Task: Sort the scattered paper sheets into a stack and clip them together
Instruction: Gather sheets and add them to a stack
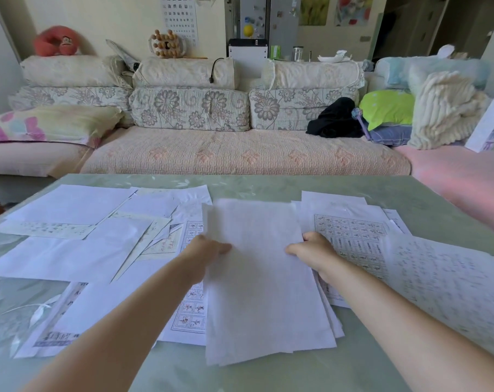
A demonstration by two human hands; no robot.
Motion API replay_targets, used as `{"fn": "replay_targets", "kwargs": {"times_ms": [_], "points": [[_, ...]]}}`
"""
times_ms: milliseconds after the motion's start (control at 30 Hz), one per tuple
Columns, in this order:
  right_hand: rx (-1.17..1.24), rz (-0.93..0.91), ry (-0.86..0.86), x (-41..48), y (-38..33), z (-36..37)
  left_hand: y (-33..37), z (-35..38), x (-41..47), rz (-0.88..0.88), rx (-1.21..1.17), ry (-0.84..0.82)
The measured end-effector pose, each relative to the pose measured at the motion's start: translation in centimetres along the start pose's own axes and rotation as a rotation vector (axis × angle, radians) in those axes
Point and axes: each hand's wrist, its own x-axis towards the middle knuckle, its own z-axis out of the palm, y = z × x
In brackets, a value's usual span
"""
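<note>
The step in hand is gathering: a part-built stack point(264, 281) lies in the middle of the tabletop point(268, 183), its near end close to the near edge. The left hand point(209, 251) holds its left edge and the right hand point(313, 253) its right edge. Each thumb lies on the top sheet and the fingers curl round the side, so both hands are gripping the stack. The stack's near corners are fanned and uneven, so it seems not yet squared.

Much of the job looks undone. Loose sheets point(70, 206) overlap in a wide spread on the left, some under the stack's left side. A grid sheet point(353, 236) lies just right of the stack, partly beneath the right hand. More written sheets point(449, 281) reach toward the right edge. No clip shows anywhere in view.

The next move probably calls for one hand to let go and draw in a neighbouring sheet while the other pins the stack. The glossy tabletop may let sheets slide, and the right-hand ones lie close to the edge. Open room is a bare strip along the far edge, before the sofa point(240, 154), and a narrow band at the near edge.
</note>
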Motion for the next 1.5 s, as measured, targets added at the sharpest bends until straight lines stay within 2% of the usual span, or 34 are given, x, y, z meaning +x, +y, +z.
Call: {"fn": "replay_targets", "kwargs": {"times_ms": [100, 167, 233, 333, 400, 533, 567, 700, 900, 1100, 1200, 1333, 1500], "points": [[0.101, -0.018, -0.063, -0.2, -0.8, -0.4, 1.0, -1.2, 0.0, 0.072, -0.075, -0.099], [0.134, -0.017, -0.140, -0.3, -1.4, -0.2, 1.0, -2.0, 0.5, 0.145, 0.012, -0.076], [0.103, -0.001, -0.119, -0.2, -1.6, 0.6, 0.5, -2.9, 1.2, 0.184, 0.210, 0.056], [0.031, 0.075, 0.014, 0.2, -1.5, 2.3, -0.3, -4.3, 1.6, 0.093, 0.741, 0.319], [0.025, 0.133, 0.049, 0.0, -1.9, 3.4, -0.1, -4.9, 1.4, 0.051, 0.823, 0.362], [0.085, 0.199, 0.046, 0.1, -2.6, 5.2, 0.6, -5.1, 1.6, -0.018, 0.287, 0.209], [0.096, 0.199, 0.042, 0.1, -2.7, 5.6, 0.6, -5.1, 1.6, -0.032, 0.221, 0.180], [0.097, 0.187, 0.040, 0.1, -2.5, 5.6, 0.6, -5.5, 2.1, -0.115, 0.129, 0.070], [0.038, 0.097, 0.025, 0.0, -1.9, 4.9, 0.6, -6.3, 2.5, -0.191, 0.110, -0.094], [0.064, 0.054, -0.047, -0.1, -1.9, 3.8, 0.8, -4.7, 1.5, 0.103, 0.134, 0.009], [0.087, 0.003, -0.066, -0.7, -2.4, 2.7, 2.1, -4.8, 0.4, 0.290, 0.017, 0.025], [0.302, -0.108, -0.127, -1.1, -3.9, 1.1, 4.0, -4.3, -2.3, 0.449, -0.164, 0.029], [0.342, -0.377, 0.077, -3.1, -6.3, -0.7, 6.1, -2.4, -5.6, 0.665, -0.275, 0.187]]}}
